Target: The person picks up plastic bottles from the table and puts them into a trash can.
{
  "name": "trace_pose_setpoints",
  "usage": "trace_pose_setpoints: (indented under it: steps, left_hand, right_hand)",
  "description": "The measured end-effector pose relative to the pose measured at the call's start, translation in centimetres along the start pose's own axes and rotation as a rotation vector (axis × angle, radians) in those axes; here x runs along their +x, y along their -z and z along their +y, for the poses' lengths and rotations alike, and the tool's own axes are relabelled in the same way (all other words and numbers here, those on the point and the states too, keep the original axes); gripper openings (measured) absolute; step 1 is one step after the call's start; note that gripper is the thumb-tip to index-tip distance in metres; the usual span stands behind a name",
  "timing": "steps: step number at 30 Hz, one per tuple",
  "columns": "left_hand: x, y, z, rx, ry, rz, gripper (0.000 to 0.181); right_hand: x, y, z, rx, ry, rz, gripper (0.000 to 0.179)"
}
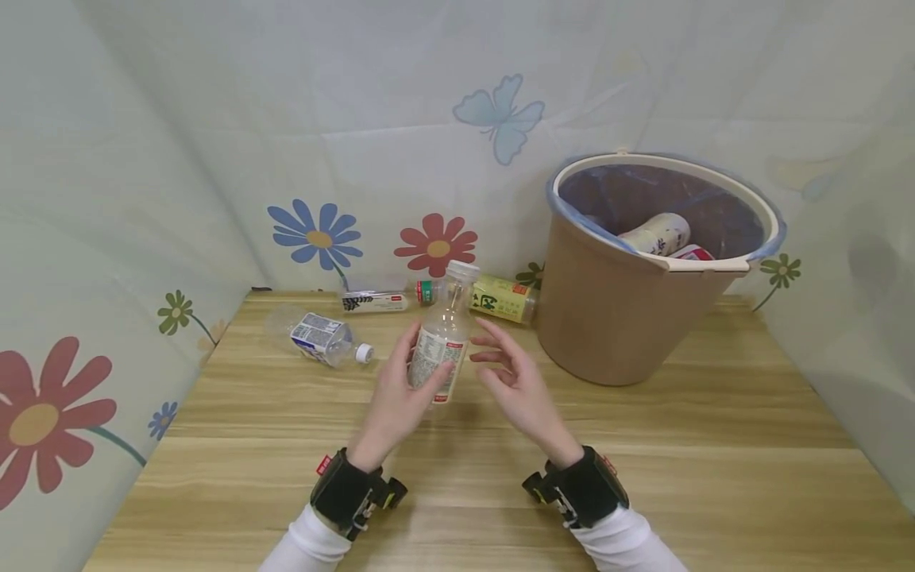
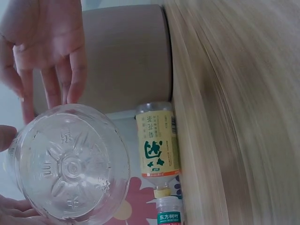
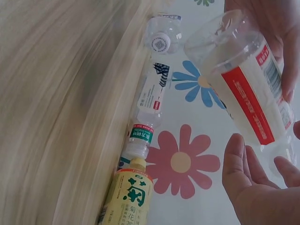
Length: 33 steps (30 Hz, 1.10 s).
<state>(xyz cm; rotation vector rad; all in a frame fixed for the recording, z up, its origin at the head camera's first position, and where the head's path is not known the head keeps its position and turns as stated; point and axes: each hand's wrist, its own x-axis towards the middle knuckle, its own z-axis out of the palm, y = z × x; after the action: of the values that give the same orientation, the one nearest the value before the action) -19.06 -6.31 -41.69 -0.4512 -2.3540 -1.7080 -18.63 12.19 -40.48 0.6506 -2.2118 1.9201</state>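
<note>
My left hand (image 1: 400,397) is gripping a likely light, yielding bottle (image 1: 445,326) aptly by its label (image 1: 429,353), before the worktop's (image 1: 665,461) rear edge. My right hand (image 1: 522,389) is hovering, fingers loose.

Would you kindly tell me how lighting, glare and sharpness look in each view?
Head view: soft, diffuse light, with faint shadows on the table; left wrist view: pale glints on the held bottle; right wrist view: table grain soft and streaky, but the yellow-labelled bottle sharp enough to show its large lettering.
</note>
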Motion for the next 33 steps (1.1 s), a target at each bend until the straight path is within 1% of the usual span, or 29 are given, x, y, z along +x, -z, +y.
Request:
trace_pose_setpoints:
  steps: [1,2,4,7,10,17,21,26,31,33]
  left_hand:
    - [-0.01,-0.06,0.05,-0.009,-0.002,-0.002,0.073]
    - [0.03,-0.17,-0.38,-0.013,-0.012,-0.001,0.073]
    - [0.01,-0.29,-0.21,-0.03,-0.019,-0.005,0.068]
    - [-0.05,-0.45,0.13,-0.035,-0.025,-0.006,0.064]
    - [-0.16,-0.6,0.4,-0.03,-0.035,-0.011,0.063]
    - [-0.39,-0.68,0.18,0.051,-0.055,-0.05,0.067]
    - [-0.36,-0.74,-0.08,0.048,-0.076,-0.073,0.065]
    - [-0.39,-0.77,-0.11,0.064,-0.105,-0.075,0.058]
    - [-0.5,-0.69,-0.13,0.095,-0.112,-0.067,0.054]
    - [-0.53,-0.71,-0.14,0.099,-0.105,-0.066,0.053]
  right_hand:
    - [-0.04,-0.11,0.01,0.004,0.002,-0.019,0.062]
    - [-0.08,-0.22,0.05,0.004,0.005,-0.034,0.063]
    - [-0.13,-0.38,0.09,0.011,0.01,-0.054,0.066]
    - [-0.19,-0.54,0.12,0.013,0.012,-0.064,0.068]
    - [-0.25,-0.61,0.15,0.013,0.007,-0.066,0.069]
    - [-0.24,-0.45,0.25,0.006,0.011,-0.067,0.067]
    - [-0.19,-0.34,0.28,0.013,-0.004,-0.061,0.066]
    - [-0.17,-0.25,0.3,0.039,-0.016,-0.069,0.068]
    - [-0.14,-0.25,0.39,0.041,-0.011,-0.074,0.069]
    - [-0.14,-0.24,0.4,0.039,-0.014,-0.071,0.069]
